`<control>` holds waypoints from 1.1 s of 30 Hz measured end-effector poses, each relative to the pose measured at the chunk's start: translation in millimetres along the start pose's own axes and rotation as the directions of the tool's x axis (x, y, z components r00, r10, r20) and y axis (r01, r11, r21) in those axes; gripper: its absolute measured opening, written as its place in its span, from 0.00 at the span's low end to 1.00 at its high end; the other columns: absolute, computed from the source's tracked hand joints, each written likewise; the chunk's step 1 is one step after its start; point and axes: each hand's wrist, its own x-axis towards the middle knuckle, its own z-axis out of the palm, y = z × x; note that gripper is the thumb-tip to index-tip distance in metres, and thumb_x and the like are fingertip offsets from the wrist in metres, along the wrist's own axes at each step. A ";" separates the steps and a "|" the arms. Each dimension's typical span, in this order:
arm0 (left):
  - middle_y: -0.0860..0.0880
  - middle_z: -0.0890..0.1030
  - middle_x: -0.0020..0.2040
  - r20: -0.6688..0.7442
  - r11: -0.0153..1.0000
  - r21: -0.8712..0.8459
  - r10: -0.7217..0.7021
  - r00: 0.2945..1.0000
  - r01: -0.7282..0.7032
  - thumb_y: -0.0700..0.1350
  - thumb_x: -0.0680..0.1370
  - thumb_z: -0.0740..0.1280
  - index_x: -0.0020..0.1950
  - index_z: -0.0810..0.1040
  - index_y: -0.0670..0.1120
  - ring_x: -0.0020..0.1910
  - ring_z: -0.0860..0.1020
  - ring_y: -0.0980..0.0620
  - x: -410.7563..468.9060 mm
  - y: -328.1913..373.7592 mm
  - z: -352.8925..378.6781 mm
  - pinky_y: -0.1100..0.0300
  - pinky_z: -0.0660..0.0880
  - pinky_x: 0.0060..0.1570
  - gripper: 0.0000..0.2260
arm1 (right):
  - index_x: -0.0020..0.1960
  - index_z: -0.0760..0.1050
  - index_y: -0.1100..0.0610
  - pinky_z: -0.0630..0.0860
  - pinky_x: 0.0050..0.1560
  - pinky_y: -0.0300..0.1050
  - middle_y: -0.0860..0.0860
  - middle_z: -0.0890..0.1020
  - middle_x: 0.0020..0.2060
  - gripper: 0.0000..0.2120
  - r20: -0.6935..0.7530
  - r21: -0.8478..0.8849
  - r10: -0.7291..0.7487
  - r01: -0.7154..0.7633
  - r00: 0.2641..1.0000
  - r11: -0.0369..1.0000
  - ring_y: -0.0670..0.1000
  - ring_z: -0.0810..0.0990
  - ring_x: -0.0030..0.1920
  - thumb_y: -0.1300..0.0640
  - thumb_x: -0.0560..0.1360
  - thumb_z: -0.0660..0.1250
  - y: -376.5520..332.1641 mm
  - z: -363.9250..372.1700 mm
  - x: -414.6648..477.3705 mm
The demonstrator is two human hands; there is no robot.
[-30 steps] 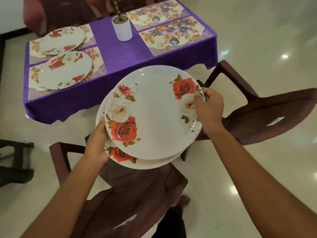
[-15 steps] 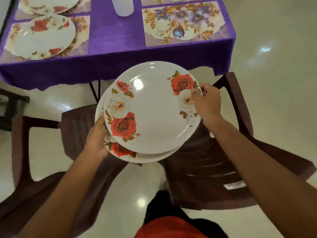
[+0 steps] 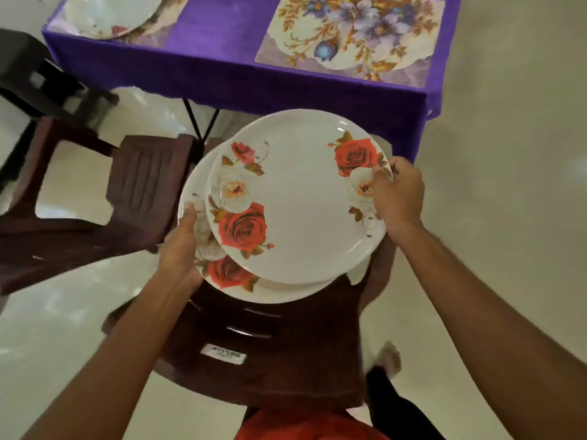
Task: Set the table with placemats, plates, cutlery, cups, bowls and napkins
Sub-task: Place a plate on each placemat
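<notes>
The upper round white plate (image 3: 305, 211) carries red and cream roses with olive-brown leaves; the lower round white plate (image 3: 228, 276) repeats this print. The desk cloth (image 3: 222, 68) is plain purple, its rectangular placemat (image 3: 349, 36) violet-blue and golden-brown florals on pale lilac.

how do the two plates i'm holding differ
The top plate shows nearly whole; the bottom plate is mostly hidden beneath it. The right hand pinches the top plate's rim; the left hand holds the bottom plate's. Both are white with red and white roses.
</notes>
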 end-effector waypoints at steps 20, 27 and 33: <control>0.44 0.87 0.49 -0.353 0.975 -0.188 0.044 0.935 -0.117 0.54 0.78 0.68 0.57 0.80 0.43 0.48 0.86 0.44 27.1 -29.4 219.3 0.52 0.80 0.42 0.16 | 0.62 0.80 0.55 0.78 0.59 0.49 0.52 0.83 0.57 0.14 -0.003 0.047 0.042 -0.042 0.999 0.998 0.53 0.82 0.54 0.53 0.81 0.63 -45.6 -1.4 382.2; 0.42 0.86 0.52 -0.400 0.967 -0.236 -0.009 0.917 -0.093 0.58 0.73 0.70 0.60 0.80 0.41 0.50 0.85 0.42 47.4 -13.0 269.0 0.51 0.82 0.45 0.24 | 0.73 0.73 0.53 0.77 0.63 0.47 0.49 0.78 0.66 0.20 0.155 0.024 0.120 -0.125 0.981 0.992 0.52 0.79 0.62 0.50 0.82 0.62 -72.8 41.0 454.7; 0.41 0.84 0.57 -0.480 0.939 -0.318 -0.039 0.877 -0.132 0.64 0.66 0.76 0.63 0.80 0.43 0.55 0.83 0.39 40.4 -7.9 295.1 0.41 0.76 0.59 0.34 | 0.67 0.77 0.54 0.76 0.54 0.44 0.48 0.81 0.56 0.16 0.269 -0.093 -0.014 0.041 0.963 0.995 0.51 0.80 0.55 0.54 0.81 0.61 -79.1 62.0 516.2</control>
